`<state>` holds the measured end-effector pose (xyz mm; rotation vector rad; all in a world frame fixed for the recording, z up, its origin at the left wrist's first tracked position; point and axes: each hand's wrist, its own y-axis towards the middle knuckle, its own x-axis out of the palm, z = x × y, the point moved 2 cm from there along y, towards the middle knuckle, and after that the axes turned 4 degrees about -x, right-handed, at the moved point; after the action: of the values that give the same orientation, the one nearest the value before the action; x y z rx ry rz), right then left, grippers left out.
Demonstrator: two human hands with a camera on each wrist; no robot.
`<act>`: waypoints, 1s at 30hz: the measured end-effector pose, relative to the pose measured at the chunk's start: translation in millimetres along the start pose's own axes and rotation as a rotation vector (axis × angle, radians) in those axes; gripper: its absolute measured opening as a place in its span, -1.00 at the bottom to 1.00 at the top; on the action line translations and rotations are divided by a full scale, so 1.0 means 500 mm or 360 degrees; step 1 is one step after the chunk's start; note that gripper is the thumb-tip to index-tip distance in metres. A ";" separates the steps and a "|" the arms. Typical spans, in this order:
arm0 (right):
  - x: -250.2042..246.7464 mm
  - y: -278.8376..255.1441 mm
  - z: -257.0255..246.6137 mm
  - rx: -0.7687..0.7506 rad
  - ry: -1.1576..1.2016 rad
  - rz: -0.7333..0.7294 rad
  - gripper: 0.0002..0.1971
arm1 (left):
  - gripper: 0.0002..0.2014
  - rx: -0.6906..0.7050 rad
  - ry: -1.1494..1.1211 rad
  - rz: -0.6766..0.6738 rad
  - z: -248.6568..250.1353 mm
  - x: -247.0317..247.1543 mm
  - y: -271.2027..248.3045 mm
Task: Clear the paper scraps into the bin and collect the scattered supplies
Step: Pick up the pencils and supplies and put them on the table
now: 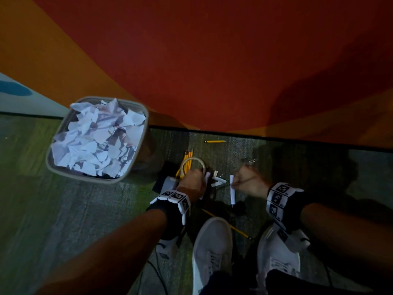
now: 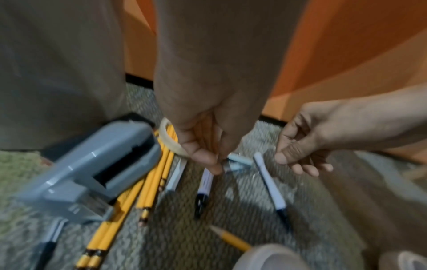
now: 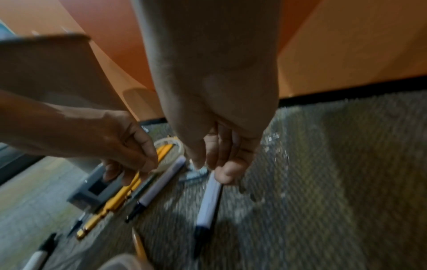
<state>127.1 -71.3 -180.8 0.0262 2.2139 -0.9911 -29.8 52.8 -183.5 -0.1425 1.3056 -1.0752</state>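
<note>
Setting: carpeted floor (image 1: 106, 209) against an orange and red wall (image 1: 212, 60); dim light, wrist views blurred
Bin: grey bin (image 1: 53, 150) on the carpet, left of the hands, heaped to the rim with crumpled white paper scraps (image 1: 95, 141)
Left hand: left hand (image 1: 192, 182) low over the pile, fingers curled, thumb and fingertips pinching at a small pale piece (image 2: 240, 160) beside the tape roll (image 1: 192, 165); what it has hold of is too blurred to name
Right hand: right hand (image 1: 247, 179) just right of it, fingers curled, thumb tip on the top end of a white marker (image 3: 210, 199) lying on the carpet; a firm grip cannot be told
Supplies: bundle of yellow pencils (image 2: 152, 184) beside a grey stapler (image 2: 92, 171); more markers (image 2: 204, 184) between the hands; single pencils (image 1: 214, 141) near the wall and by the white shoes (image 1: 212, 252)
Writing: none legible; wrist bands (image 1: 176, 198) carry black-and-white square codes
</note>
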 end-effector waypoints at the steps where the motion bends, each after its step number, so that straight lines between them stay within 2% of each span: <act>1: 0.013 0.004 0.010 0.0039 -0.0019 0.0036 -0.78 | -0.57 -0.0039 0.0004 0.0041 0.000 0.010 0.005; 4: 0.034 0.014 0.026 0.0048 -0.0011 0.0104 -0.77 | -0.48 -0.0135 -0.0028 0.0078 0.006 0.028 0.017; 8: 0.041 0.020 0.031 0.0086 -0.0036 0.0090 -0.65 | -0.59 -0.0118 0.0068 0.0046 0.019 0.034 0.033; 11: 0.044 0.028 0.031 0.0136 -0.0008 0.0101 -0.69 | -0.69 -0.0107 0.0119 0.0058 0.032 0.039 0.045; 15: 0.045 0.024 0.025 0.0166 0.0073 0.0136 -0.59 | -0.66 -0.0134 0.0078 0.0030 0.040 0.028 0.039; 18: 0.020 0.014 0.024 0.0213 0.0252 0.0177 -0.69 | -0.70 -0.0140 -0.0053 0.0018 0.053 -0.008 0.030; 19: 0.003 0.007 0.022 0.0224 0.0345 0.0217 -0.74 | -0.71 -0.0112 -0.0070 0.0023 0.060 -0.027 0.025; 21: -0.038 -0.015 0.016 0.0131 0.0508 0.0299 -0.71 | -0.74 0.0001 -0.0085 0.0095 0.080 -0.077 0.006; 26: -0.186 -0.123 -0.034 -0.0174 0.0834 0.0513 -0.76 | -0.85 0.0284 -0.0537 0.0313 0.153 -0.211 -0.060; 30: -0.329 -0.258 -0.093 -0.0325 0.0789 0.0747 -0.78 | -0.86 0.0606 -0.0838 0.0466 0.245 -0.333 -0.155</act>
<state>186.9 -90.4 24.1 0.7335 2.5640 -0.5288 47.5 70.4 22.5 0.0514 0.6135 -0.9317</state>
